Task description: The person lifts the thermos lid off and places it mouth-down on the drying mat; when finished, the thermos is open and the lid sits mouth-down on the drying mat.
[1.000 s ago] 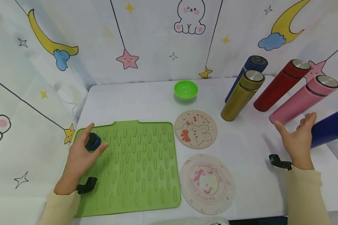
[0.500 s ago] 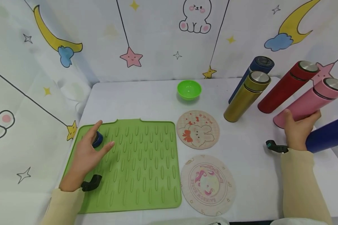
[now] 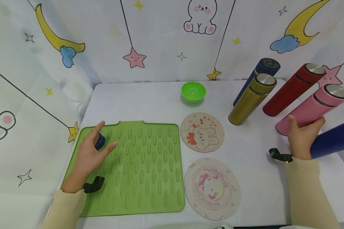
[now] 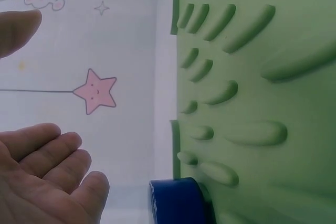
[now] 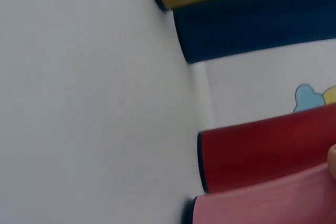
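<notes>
Holding the metal-topped pink cylinder point(image 3: 311, 107) is the right grip point(image 3: 303, 137).

Bright, even light fills the head view, with a soft shadow below the green bowl point(image 3: 193, 92), sheen on the pink vacuum flask point(image 3: 308, 109) to the bowl's right and wide-angle stretch slanting that flask outward, while both wrist views are dimmer, the right one softly blurred.

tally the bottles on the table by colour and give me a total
Blue bottles: 2 (one runs out of the head view at the right edge)
Gold bottle: 1
Red bottle: 1
Pink bottle: 1
Total: 5 bottles
</notes>
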A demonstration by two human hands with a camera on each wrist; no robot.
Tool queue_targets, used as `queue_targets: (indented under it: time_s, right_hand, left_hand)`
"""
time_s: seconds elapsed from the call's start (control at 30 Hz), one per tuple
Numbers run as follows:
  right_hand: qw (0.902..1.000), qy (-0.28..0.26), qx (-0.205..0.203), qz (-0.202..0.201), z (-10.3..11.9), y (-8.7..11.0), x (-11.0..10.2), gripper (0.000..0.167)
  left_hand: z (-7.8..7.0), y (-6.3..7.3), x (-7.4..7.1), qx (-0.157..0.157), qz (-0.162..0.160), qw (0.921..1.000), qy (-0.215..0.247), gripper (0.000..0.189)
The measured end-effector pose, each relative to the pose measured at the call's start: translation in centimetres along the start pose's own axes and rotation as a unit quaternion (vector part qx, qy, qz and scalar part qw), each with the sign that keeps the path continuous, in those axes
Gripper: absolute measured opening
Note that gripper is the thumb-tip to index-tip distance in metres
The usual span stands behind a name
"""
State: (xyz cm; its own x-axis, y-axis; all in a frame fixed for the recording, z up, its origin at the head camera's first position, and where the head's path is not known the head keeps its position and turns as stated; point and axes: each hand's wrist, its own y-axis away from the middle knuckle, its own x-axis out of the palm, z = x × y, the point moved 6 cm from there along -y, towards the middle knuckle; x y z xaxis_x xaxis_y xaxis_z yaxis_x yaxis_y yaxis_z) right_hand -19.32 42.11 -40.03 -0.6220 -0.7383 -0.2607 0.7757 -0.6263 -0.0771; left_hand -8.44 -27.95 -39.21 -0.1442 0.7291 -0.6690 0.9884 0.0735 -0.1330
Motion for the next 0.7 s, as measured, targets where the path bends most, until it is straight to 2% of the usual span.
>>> queue_targets:
  time_s: [0.2, 0.4, 0.57, 0.63, 0.7]
  right_hand:
    - [0.9976, 0.05, -0.046, 0.006, 1.0, 2.9, -0.2, 0.073]
    - [0.9946, 0.071, -0.074, 0.015, 2.3, 5.7, -0.4, 0.069]
    - [0.9917, 0.073, -0.072, 0.079, 3.4, 8.3, 1.0, 0.068]
    - [0.9862, 0.079, -0.089, 0.115, 4.0, 9.4, 2.1, 0.068]
    - [0.9766, 0.087, -0.124, 0.153, 4.6, 10.7, 3.5, 0.068]
  left_hand:
    - [-0.4, -0.2, 0.2, 0.007, 0.005, 1.0, 0.004, 0.087]
    - [-1.1, -0.2, 0.9, 0.011, 0.024, 0.9994, 0.022, 0.085]
    - [-2.5, -0.4, 2.2, 0.038, 0.043, 0.9973, 0.046, 0.083]
    - [-3.3, -0.7, 2.9, 0.057, 0.05, 0.9956, 0.056, 0.083]
    - [-4.3, -1.0, 3.7, 0.079, 0.058, 0.9929, 0.068, 0.083]
